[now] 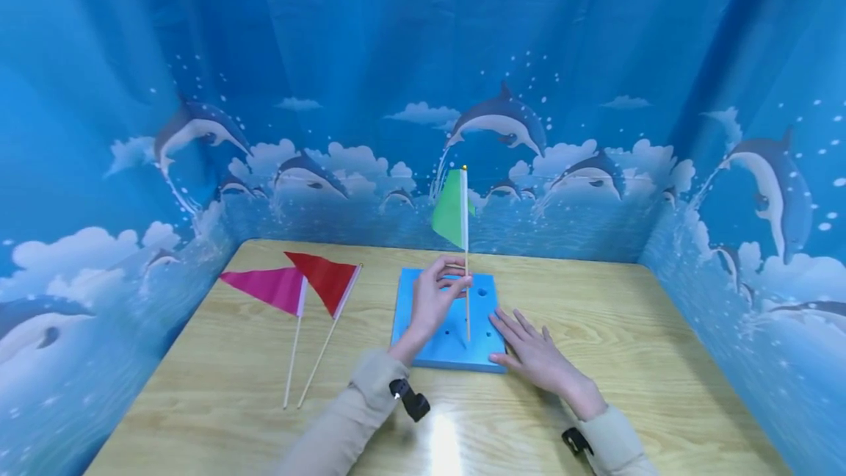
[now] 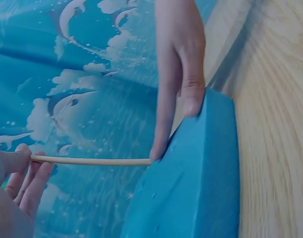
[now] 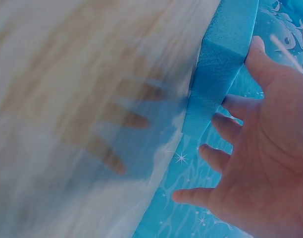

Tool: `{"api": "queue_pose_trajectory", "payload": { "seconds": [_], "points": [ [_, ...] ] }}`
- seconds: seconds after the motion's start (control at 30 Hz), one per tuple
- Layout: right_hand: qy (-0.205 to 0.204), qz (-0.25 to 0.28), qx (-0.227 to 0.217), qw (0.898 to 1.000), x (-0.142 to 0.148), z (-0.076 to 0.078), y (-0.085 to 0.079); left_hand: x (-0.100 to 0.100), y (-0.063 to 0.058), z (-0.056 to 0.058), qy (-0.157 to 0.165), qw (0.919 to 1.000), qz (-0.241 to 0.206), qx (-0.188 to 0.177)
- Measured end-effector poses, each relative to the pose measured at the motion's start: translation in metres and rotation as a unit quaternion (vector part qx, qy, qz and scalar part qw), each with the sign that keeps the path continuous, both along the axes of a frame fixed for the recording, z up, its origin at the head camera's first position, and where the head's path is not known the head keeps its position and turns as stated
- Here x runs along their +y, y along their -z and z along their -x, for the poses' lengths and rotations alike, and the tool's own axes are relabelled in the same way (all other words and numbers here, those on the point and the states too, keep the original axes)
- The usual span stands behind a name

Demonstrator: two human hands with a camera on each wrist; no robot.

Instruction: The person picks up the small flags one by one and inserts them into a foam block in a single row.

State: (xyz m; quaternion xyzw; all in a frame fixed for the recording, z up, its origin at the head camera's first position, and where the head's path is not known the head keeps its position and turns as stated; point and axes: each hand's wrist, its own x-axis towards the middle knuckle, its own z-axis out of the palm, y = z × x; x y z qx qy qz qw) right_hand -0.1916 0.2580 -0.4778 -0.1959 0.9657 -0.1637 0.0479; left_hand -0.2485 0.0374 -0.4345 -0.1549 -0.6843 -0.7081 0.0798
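Observation:
My left hand (image 1: 432, 303) pinches the thin wooden stick of a green pennant flag (image 1: 449, 210), held nearly upright. The stick's lower end meets the top of a blue foam block (image 1: 432, 350) with several holes; whether it sits inside a hole I cannot tell. In the left wrist view, thumb and fingertips of the left hand (image 2: 23, 193) grip the pale stick (image 2: 97, 161). My right hand (image 1: 538, 355) lies at the block's right edge, fingers spread. In the right wrist view, the right hand's thumb (image 3: 263, 62) touches the side of the foam block (image 3: 221, 59).
To the left, a magenta flag (image 1: 274, 289) and a red flag (image 1: 328, 279) lie on the wooden table (image 1: 198, 388), the red one's tip overlapping the magenta. A blue dolphin-print curtain (image 1: 370, 57) surrounds the table's back and sides.

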Motion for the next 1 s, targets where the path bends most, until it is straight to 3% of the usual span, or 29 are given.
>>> {"api": "queue_pose_trajectory", "payload": {
  "seconds": [0.53, 0.8, 1.0],
  "points": [
    [-0.007, -0.004, 0.006, 1.000, -0.003, -0.002, -0.004, 0.040, 0.016, 0.002, -0.014, 0.9984, 0.002, 0.055],
    [-0.010, 0.010, 0.017, 1.000, -0.003, -0.002, -0.003, 0.045, 0.024, 0.003, -0.017, 0.9980, 0.008, 0.060],
    [-0.009, 0.015, 0.012, 1.000, -0.001, -0.001, -0.002, 0.046, 0.027, 0.003, -0.012, 0.9983, 0.042, 0.039]
  ]
}}
